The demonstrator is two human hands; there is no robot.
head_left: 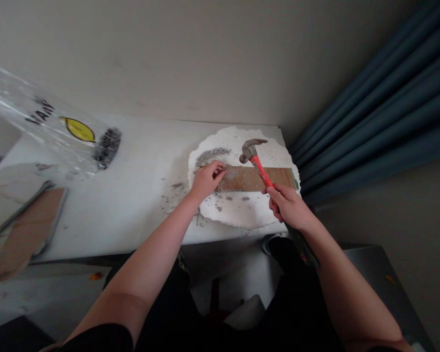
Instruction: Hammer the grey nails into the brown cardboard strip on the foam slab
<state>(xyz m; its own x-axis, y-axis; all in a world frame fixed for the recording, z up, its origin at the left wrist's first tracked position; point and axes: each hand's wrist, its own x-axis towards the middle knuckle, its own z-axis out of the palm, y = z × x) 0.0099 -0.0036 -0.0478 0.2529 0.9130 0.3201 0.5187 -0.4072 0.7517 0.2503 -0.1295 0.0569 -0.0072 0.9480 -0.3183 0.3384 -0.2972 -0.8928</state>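
Note:
My right hand (pixel 289 205) is closed round the red handle of a claw hammer (pixel 254 155), whose grey head hangs just above a brown wooden board (pixel 251 178). The board lies across a round white foam slab (pixel 242 215) on the white table (pixel 132 195). My left hand (pixel 206 179) rests at the board's left end, its fingertips pinched together on something too small to make out, perhaps a nail. Grey crumbs and dust are scattered on the slab around the board.
A clear plastic bag (pixel 55 132) with black lettering, a yellow label and dark small parts lies at the table's left. A brown board with metal strips (pixel 25 230) sits at the left edge. Blue curtain (pixel 381 117) hangs to the right; a wall stands behind.

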